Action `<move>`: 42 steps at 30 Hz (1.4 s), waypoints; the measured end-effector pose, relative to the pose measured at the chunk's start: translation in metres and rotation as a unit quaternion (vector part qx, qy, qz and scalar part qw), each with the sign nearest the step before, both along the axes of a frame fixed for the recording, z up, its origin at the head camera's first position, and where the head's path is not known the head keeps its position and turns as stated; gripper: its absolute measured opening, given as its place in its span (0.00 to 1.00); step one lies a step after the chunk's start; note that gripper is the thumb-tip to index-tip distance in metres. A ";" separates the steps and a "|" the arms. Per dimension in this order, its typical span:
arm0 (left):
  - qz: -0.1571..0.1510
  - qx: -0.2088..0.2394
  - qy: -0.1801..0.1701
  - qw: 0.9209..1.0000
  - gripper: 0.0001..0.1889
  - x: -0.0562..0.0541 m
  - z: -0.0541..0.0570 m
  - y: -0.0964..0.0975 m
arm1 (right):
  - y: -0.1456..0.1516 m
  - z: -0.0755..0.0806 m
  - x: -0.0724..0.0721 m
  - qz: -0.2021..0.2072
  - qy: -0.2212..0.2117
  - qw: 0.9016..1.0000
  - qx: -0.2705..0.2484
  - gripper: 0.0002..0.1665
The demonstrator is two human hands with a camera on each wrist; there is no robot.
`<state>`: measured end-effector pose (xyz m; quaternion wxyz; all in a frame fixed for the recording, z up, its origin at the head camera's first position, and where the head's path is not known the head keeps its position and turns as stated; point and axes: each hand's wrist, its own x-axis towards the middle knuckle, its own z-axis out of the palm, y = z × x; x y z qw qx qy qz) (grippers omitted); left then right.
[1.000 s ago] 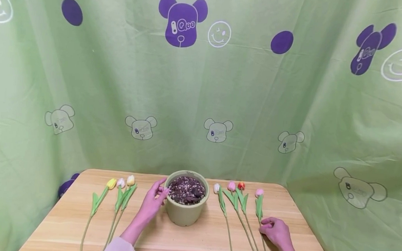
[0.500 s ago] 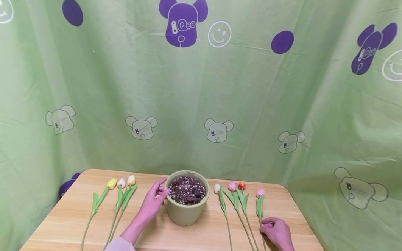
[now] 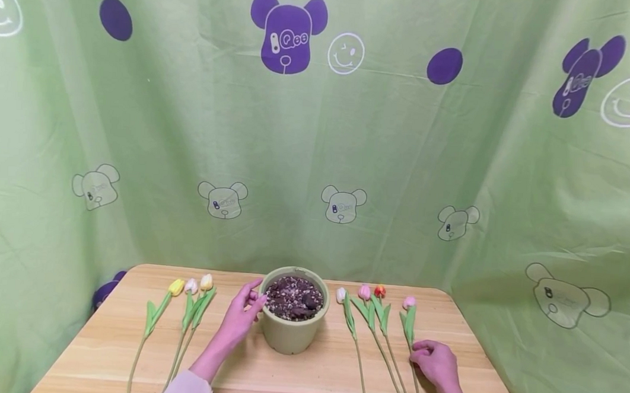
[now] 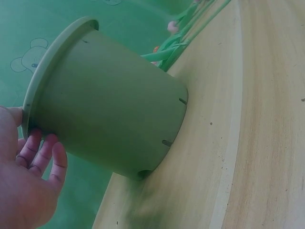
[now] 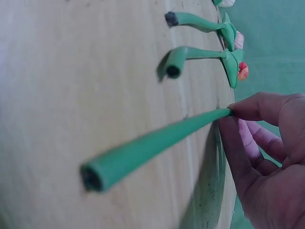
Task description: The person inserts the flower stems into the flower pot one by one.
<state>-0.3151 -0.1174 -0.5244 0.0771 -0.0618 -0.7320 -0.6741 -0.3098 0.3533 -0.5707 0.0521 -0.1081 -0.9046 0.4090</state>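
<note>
A green flower pot [image 3: 289, 337] filled with dark soil [image 3: 295, 297] stands upright on the wooden table. My left hand [image 3: 241, 316] grips its left rim, thumb over the edge and fingers curled beneath, as the left wrist view shows [image 4: 31, 186]. On the right, my right hand [image 3: 437, 364] pinches the stem of a pink tulip [image 3: 408, 303] between thumb and index finger. In the right wrist view that green stem [image 5: 157, 148] points toward the camera with its cut end foremost; its blossom is hidden there behind the hand.
Right of the pot lie a white tulip [image 3: 341, 294], another pink tulip [image 3: 364, 291] and a red tulip [image 3: 379, 291]. To the left lie a yellow tulip [image 3: 176, 286], a pale pink one [image 3: 191, 285] and a cream one [image 3: 206, 282]. A green curtain [image 3: 296, 148] hangs behind the table [image 3: 305, 386].
</note>
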 end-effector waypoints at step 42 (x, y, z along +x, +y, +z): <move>0.000 -0.017 -0.001 1.000 0.29 0.000 -0.002 0.000 | -0.008 0.020 0.003 -0.020 -0.014 0.980 -0.198 0.29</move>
